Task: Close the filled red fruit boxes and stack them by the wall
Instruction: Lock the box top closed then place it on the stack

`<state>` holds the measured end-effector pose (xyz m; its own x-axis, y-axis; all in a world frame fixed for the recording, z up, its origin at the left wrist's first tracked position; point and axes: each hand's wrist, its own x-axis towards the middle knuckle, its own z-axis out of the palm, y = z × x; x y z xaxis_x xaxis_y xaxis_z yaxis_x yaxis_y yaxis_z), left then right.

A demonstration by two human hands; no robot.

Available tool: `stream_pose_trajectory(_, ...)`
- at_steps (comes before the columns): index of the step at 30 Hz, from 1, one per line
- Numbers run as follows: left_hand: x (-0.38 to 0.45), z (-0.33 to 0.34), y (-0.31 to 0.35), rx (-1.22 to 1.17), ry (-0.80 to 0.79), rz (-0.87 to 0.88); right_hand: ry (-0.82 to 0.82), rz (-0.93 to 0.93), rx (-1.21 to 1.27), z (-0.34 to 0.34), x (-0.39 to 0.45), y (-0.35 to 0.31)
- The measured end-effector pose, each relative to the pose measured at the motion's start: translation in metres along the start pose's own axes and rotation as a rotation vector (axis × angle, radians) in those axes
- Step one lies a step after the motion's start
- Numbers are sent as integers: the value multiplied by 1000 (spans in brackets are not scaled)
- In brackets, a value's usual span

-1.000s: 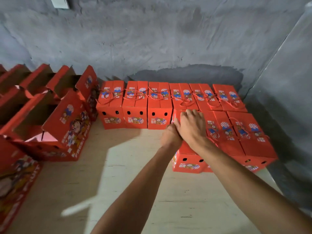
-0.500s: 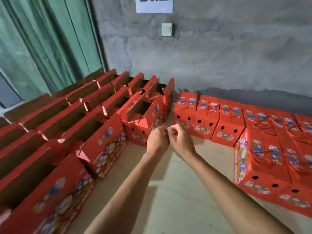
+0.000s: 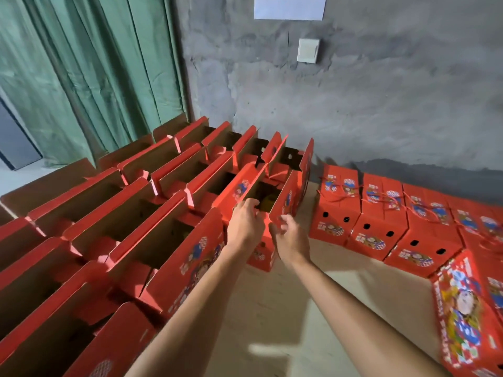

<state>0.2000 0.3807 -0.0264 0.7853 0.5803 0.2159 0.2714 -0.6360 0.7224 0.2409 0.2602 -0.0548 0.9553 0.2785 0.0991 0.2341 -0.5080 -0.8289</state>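
Two bare hands meet at one open red fruit box [image 3: 262, 210] that stands on the pale floor [image 3: 272, 308], at the right-hand edge of the block of open boxes. The left hand [image 3: 245, 227] curls its fingers over the near end of the box's left top flap [image 3: 239, 186] and grips it; the right hand [image 3: 292, 240] pinches the near corner of the right top flap [image 3: 285, 200] between thumb and fingers. Both flaps stand upright and the box mouth between them is open, with something yellowish dimly visible inside; what it is cannot be told.

Left of this box, rows of open red boxes [image 3: 109, 227] fill the floor toward the left edge, flaps raised, brown cardboard inside showing. To the right, a row of closed red boxes [image 3: 381, 219] lies along the foot of the grey concrete wall [image 3: 381, 118], each tied with red cord and pierced by dark round holes on the near face. One more closed box [image 3: 468, 308] lies nearer, at the right edge of the floor.

On the wall hang a white switch plate [image 3: 308, 50] and a white paper sheet [image 3: 290, 6]; a green curtain [image 3: 81, 77] covers the upper left
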Motion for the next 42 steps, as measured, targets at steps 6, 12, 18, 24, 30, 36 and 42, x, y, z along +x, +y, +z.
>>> stream_pose_trajectory(6,83,25,-21,87,-41,-58,40,-46,-220,36,77,13)
stream_pose_trajectory(12,107,39,-49,120,-114,-118,28,-18,-373,70,96,19)
stream_pose_trajectory(18,109,36,-46,105,-126,-114,1,6,-446,62,96,18)
stream_pose_trajectory(24,73,31,-24,166,-155,-111,-54,-5,-321,30,67,24)
stream_pose_trajectory(30,-4,26,-3,189,-222,-111,-81,-3,-428,-18,5,32)
stream_pose_trajectory(36,-94,31,41,99,-294,-143,-16,65,-518,-84,-72,51)
stream_pose_trajectory(42,-188,49,94,88,-377,-115,43,122,-588,-165,-144,82)
